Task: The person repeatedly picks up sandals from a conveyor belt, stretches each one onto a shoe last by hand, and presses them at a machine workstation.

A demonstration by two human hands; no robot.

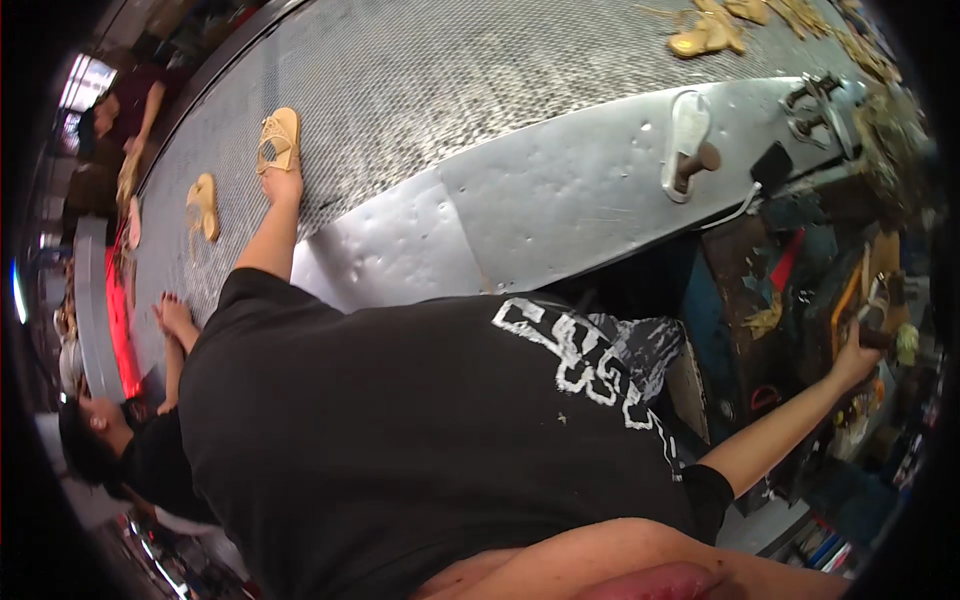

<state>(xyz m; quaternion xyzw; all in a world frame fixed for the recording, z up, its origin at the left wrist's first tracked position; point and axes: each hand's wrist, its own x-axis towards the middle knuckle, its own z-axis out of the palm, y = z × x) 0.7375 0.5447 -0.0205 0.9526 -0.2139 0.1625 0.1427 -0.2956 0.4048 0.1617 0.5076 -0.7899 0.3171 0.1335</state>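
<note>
My left hand (283,186) stretches out over the grey mesh-textured belt and grips a tan lace-up sandal (281,138) at its near end. Another tan sandal (203,206) lies on the belt to its left. Far to the right, my right hand (855,360) reaches among crowded items beside the bench. Its fingers are curled round a dark piece, too small and partly covered to name. An orange-edged part (848,300) is close above that hand.
A dented metal ledge (560,190) borders the belt (400,90), bearing a pale sole-shaped plate (690,120) and a brown peg-like piece (697,165). More tan sandals (708,32) lie at the far right. At left, a co-worker's hands (174,315) rest by the belt; another person (135,105) stands beyond.
</note>
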